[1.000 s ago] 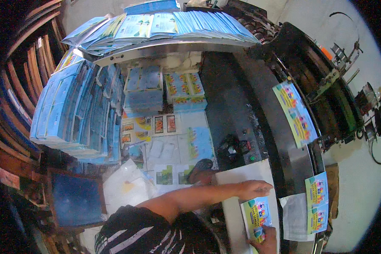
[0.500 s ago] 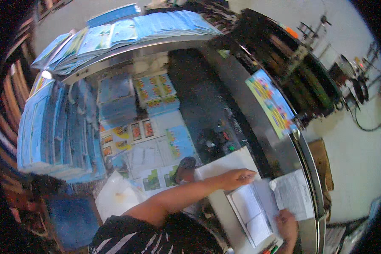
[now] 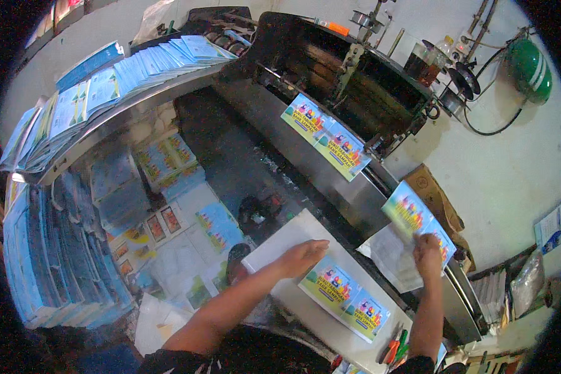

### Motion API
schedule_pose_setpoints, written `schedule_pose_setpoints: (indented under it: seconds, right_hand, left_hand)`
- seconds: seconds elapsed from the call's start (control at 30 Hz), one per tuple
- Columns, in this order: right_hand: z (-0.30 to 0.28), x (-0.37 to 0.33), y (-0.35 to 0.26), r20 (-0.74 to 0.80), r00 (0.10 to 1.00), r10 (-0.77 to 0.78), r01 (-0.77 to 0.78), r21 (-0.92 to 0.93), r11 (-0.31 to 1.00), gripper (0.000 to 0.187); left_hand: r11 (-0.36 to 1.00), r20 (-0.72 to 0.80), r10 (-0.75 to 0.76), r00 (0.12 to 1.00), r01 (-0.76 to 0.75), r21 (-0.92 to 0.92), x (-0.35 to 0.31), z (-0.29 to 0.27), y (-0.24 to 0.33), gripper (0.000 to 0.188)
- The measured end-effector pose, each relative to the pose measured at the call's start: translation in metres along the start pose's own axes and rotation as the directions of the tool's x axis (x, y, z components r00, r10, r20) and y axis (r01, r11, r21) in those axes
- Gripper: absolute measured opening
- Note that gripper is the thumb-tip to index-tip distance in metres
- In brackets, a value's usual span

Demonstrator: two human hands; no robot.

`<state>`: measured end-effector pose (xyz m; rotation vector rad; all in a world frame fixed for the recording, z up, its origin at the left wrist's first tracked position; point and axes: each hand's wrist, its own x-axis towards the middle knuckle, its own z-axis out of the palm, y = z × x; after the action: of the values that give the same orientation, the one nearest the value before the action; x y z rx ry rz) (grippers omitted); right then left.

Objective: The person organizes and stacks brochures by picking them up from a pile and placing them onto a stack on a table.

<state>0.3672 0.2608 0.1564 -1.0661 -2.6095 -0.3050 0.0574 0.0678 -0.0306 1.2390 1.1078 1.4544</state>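
My right hand (image 3: 426, 250) is closed on the near part of a printed booklet cover (image 3: 408, 210), blue and yellow with cartoon figures, raised and slightly blurred over some white sheets (image 3: 394, 255). Whether that cover is a single sheet or a whole booklet I cannot tell. On the pale board (image 3: 287, 240) before me a similar printed cover (image 3: 345, 299) lies face up. My left hand (image 3: 305, 254) is just beyond its upper left end, fingers stretched out and close together, with nothing visible in them.
Another cover (image 3: 326, 137) rests on the machine's metal ledge, below its dark frame (image 3: 330, 68). Red-and-green-handled tools (image 3: 394, 349) lie at the board's near end. Blue booklets fill the upper left shelf (image 3: 100, 93), and tall stacks (image 3: 62, 255) stand at left. A green tank (image 3: 528, 71) is at far right.
My view has turned right. White pages lay on the board before; a printed cover now shows there. My right hand has risen and now holds a cover; my left hand's fingers have straightened.
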Motion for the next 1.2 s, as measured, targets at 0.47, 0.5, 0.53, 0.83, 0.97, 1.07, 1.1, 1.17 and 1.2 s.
schedule_pose_setpoints:
  seconds: [0.47,0.5,0.53,0.83,0.97,1.07,1.1,1.17,1.2]
  right_hand:
    - [0.012,-0.104,-0.134,0.665,0.72,-0.198,-0.118,0.399,0.909,0.08]
    - [0.014,-0.102,-0.129,0.675,0.709,-0.203,-0.135,0.412,0.901,0.078]
    - [0.015,-0.103,-0.124,0.685,0.699,-0.208,-0.15,0.424,0.893,0.076]
    - [-0.046,-0.05,-0.044,0.414,0.908,-0.055,-0.086,0.314,0.946,0.018]
    - [-0.095,0.004,-0.036,-0.337,0.94,0.044,-0.09,-0.122,0.988,0.036]
    - [-0.086,0.028,-0.025,-0.42,0.907,-0.023,-0.047,-0.156,0.987,0.045]
    - [-0.069,0.032,-0.018,-0.393,0.918,-0.05,-0.038,-0.213,0.976,0.044]
    - [-0.027,0.031,-0.001,-0.22,0.974,-0.046,0.008,-0.171,0.985,0.039]
    - [-0.014,0.022,-0.007,-0.176,0.981,-0.077,0.05,-0.152,0.987,0.038]
  left_hand:
    - [0.999,0.0,0.054,0.999,-0.054,-0.004,0.003,0.0,-0.004,0.05]
    - [1.0,0.003,0.03,1.0,-0.03,-0.004,0.005,0.0,-0.002,0.05]
    - [1.0,0.005,0.008,1.0,-0.008,-0.005,0.005,0.001,-0.001,0.049]
    - [0.997,-0.002,-0.05,0.999,0.049,-0.067,0.001,0.002,0.0,0.05]
    - [0.989,-0.021,-0.043,0.999,0.039,-0.143,0.001,0.002,-0.003,0.049]
    - [0.99,0.034,-0.046,0.998,0.05,-0.133,0.003,0.002,0.0,0.05]
    - [0.993,-0.001,-0.034,0.999,0.033,-0.115,0.004,0.003,-0.001,0.048]
    - [0.995,-0.035,-0.014,0.999,0.011,-0.098,0.004,0.008,-0.008,0.045]
    - [0.994,-0.028,0.008,1.0,-0.011,-0.111,0.004,0.008,-0.015,0.044]
